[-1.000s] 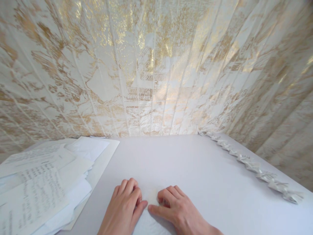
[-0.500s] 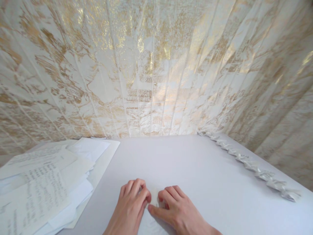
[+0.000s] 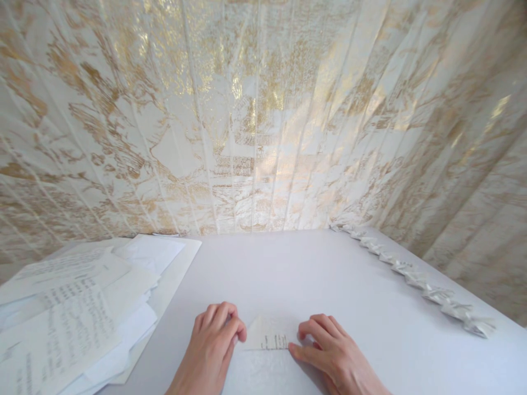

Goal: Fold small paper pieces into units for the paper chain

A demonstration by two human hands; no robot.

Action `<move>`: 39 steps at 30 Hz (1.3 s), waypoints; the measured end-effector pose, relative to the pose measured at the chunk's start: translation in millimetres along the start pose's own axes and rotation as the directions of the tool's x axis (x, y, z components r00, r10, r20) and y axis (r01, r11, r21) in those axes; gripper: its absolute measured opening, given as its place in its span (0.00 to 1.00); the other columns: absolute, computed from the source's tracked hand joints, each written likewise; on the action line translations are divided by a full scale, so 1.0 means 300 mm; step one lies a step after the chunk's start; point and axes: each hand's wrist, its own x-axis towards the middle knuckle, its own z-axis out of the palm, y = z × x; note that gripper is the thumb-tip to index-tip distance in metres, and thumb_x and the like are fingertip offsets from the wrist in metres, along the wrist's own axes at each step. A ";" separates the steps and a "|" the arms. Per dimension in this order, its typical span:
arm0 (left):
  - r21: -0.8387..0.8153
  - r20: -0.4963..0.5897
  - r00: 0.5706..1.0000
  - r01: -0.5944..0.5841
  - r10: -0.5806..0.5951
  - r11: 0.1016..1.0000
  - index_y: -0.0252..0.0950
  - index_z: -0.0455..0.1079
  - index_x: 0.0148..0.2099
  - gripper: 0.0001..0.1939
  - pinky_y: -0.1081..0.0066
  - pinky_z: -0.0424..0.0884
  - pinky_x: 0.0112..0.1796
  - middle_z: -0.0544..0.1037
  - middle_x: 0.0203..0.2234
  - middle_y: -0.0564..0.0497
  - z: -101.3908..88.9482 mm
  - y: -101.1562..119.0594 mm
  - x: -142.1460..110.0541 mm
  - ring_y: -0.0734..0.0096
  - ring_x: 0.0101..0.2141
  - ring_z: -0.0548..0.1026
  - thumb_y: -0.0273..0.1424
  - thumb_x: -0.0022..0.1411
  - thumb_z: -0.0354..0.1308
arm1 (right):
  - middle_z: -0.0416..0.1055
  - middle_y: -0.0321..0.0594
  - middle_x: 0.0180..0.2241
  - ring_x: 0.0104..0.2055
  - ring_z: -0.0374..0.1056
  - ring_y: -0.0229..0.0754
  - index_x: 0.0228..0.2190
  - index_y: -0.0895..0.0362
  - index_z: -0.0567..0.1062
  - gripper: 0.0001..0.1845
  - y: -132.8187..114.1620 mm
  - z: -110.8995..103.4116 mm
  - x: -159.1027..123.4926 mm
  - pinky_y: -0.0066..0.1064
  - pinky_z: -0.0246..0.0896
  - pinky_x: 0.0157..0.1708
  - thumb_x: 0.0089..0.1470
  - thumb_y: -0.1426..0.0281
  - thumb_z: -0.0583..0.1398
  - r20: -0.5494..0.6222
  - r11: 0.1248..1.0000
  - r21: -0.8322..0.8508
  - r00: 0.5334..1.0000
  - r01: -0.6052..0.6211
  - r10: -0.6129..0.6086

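Head view looks down at a white table (image 3: 329, 274). Two bare hands rest on it at about 6 o'clock, close to the person. Between them lies a small folded paper (image 3: 268, 334) with a line of tiny print on its lower edge. It lies flat on the table, and a bigger white sheet (image 3: 263, 376) shows just under it, nearer the person.

At 9 o'clock of the paper, the left hand (image 3: 212, 345) has its fingers curled, and its fingertips (image 3: 241, 333) press on the paper's left corner. At 3 o'clock of the paper, the right hand (image 3: 333, 354) also has curled fingers, and its thumb touches the paper's right corner. Both hands push down on the paper and do not close around it.

Far out at 9 o'clock sits a messy pile of papers (image 3: 74, 318) with writing on them. From 1 o'clock to 3 o'clock runs a row of little folded paper shapes (image 3: 415, 280), one after the other along the table's edge. Behind the table at 12 o'clock hangs a white and gold curtain (image 3: 255, 120).
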 end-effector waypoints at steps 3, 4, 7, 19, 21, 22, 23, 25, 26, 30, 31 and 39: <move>-0.081 0.042 0.999 -0.026 0.029 0.996 0.41 0.64 0.36 0.14 0.64 0.64 0.39 0.71 0.36 0.52 -0.008 0.005 -0.002 0.65 0.38 0.68 0.21 0.67 0.41 | 0.71 0.42 0.40 0.40 0.66 0.45 0.42 0.50 0.74 0.19 -0.017 0.001 0.008 0.34 0.64 0.38 0.57 0.82 0.52 0.000 0.996 0.067 0.998 -0.058 0.058; -0.113 0.058 0.997 -0.035 0.042 0.993 0.41 0.63 0.37 0.12 0.65 0.65 0.39 0.71 0.37 0.52 -0.012 0.008 -0.002 0.65 0.39 0.69 0.22 0.67 0.42 | 0.71 0.43 0.40 0.40 0.66 0.45 0.43 0.51 0.73 0.21 -0.025 0.005 0.017 0.35 0.64 0.39 0.55 0.84 0.51 -0.008 0.993 0.095 0.997 -0.072 0.073; -0.125 0.118 0.991 -0.053 0.068 0.991 0.42 0.64 0.42 0.09 0.65 0.67 0.42 0.72 0.41 0.52 -0.023 0.023 0.002 0.64 0.43 0.69 0.21 0.63 0.52 | 0.71 0.43 0.42 0.40 0.66 0.44 0.46 0.54 0.70 0.26 -0.055 0.026 0.062 0.35 0.65 0.41 0.48 0.87 0.52 -0.021 0.984 0.158 0.996 -0.085 0.089; 0.154 0.060 0.970 -0.242 0.236 0.958 0.37 0.67 0.35 0.09 0.67 0.72 0.34 0.75 0.33 0.52 -0.010 0.023 0.023 0.66 0.33 0.73 0.17 0.62 0.54 | 0.71 0.39 0.37 0.37 0.66 0.44 0.34 0.55 0.72 0.10 -0.119 0.118 0.219 0.33 0.63 0.37 0.49 0.78 0.63 0.014 0.993 0.035 0.994 -0.113 0.112; 0.180 0.017 0.966 -0.257 0.258 0.949 0.36 0.67 0.35 0.10 0.66 0.71 0.32 0.74 0.31 0.51 -0.010 0.025 0.025 0.66 0.31 0.72 0.17 0.64 0.51 | 0.72 0.38 0.36 0.36 0.67 0.43 0.34 0.55 0.72 0.09 -0.121 0.117 0.227 0.32 0.62 0.37 0.51 0.78 0.63 0.003 0.995 0.019 0.995 -0.102 0.102; 0.191 -0.007 0.961 -0.270 0.276 0.944 0.35 0.67 0.35 0.10 0.65 0.71 0.33 0.74 0.31 0.50 -0.012 0.029 0.027 0.66 0.31 0.72 0.18 0.65 0.49 | 0.72 0.37 0.35 0.35 0.67 0.42 0.34 0.55 0.71 0.09 -0.121 0.119 0.230 0.31 0.62 0.36 0.52 0.78 0.62 -0.009 0.996 0.011 0.996 -0.092 0.092; 0.199 -0.032 0.954 -0.285 0.297 0.938 0.36 0.67 0.35 0.10 0.65 0.70 0.34 0.75 0.32 0.50 -0.014 0.033 0.029 0.65 0.32 0.72 0.18 0.66 0.48 | 0.72 0.36 0.35 0.34 0.68 0.41 0.33 0.54 0.71 0.09 -0.119 0.122 0.233 0.30 0.62 0.35 0.52 0.79 0.62 -0.020 0.997 0.002 0.997 -0.080 0.080; 0.208 -0.078 0.939 -0.314 0.336 0.926 0.36 0.67 0.35 0.11 0.63 0.69 0.39 0.76 0.34 0.51 -0.022 0.044 0.034 0.64 0.36 0.73 0.20 0.67 0.47 | 0.72 0.35 0.33 0.32 0.68 0.39 0.32 0.54 0.70 0.09 -0.113 0.134 0.238 0.28 0.61 0.32 0.53 0.80 0.61 -0.047 0.999 -0.019 0.998 -0.051 0.050; 0.209 -0.096 0.933 -0.321 0.346 0.924 0.37 0.67 0.36 0.10 0.63 0.69 0.40 0.76 0.34 0.51 -0.027 0.049 0.036 0.65 0.37 0.73 0.20 0.68 0.47 | 0.72 0.35 0.33 0.31 0.68 0.38 0.31 0.54 0.70 0.09 -0.111 0.140 0.239 0.27 0.60 0.30 0.53 0.80 0.61 -0.055 0.999 -0.033 0.998 -0.038 0.037; 0.172 -0.144 0.961 -0.211 0.236 0.962 0.37 0.65 0.37 0.07 0.65 0.71 0.37 0.76 0.35 0.50 -0.044 0.043 0.038 0.65 0.37 0.74 0.21 0.65 0.50 | 0.73 0.35 0.32 0.31 0.69 0.39 0.31 0.55 0.71 0.09 -0.109 0.148 0.244 0.27 0.61 0.29 0.51 0.80 0.62 -0.034 0.997 -0.063 0.998 -0.046 0.044; 0.154 -0.147 0.972 -0.159 0.181 0.975 0.38 0.64 0.38 0.07 0.64 0.72 0.37 0.76 0.37 0.49 -0.046 0.034 0.034 0.64 0.38 0.74 0.21 0.62 0.51 | 0.73 0.35 0.33 0.32 0.69 0.40 0.31 0.55 0.72 0.09 -0.111 0.145 0.245 0.27 0.62 0.30 0.51 0.79 0.63 -0.021 0.997 -0.055 0.998 -0.059 0.058; 0.248 -0.062 0.972 -0.207 0.228 0.946 0.41 0.66 0.52 0.20 0.65 0.74 0.44 0.78 0.45 0.51 -0.020 -0.051 -0.003 0.64 0.44 0.76 0.19 0.58 0.51 | 0.73 0.38 0.37 0.36 0.68 0.44 0.37 0.56 0.73 0.11 -0.131 0.142 0.247 0.33 0.66 0.35 0.49 0.73 0.66 0.034 0.994 -0.043 0.994 -0.098 0.100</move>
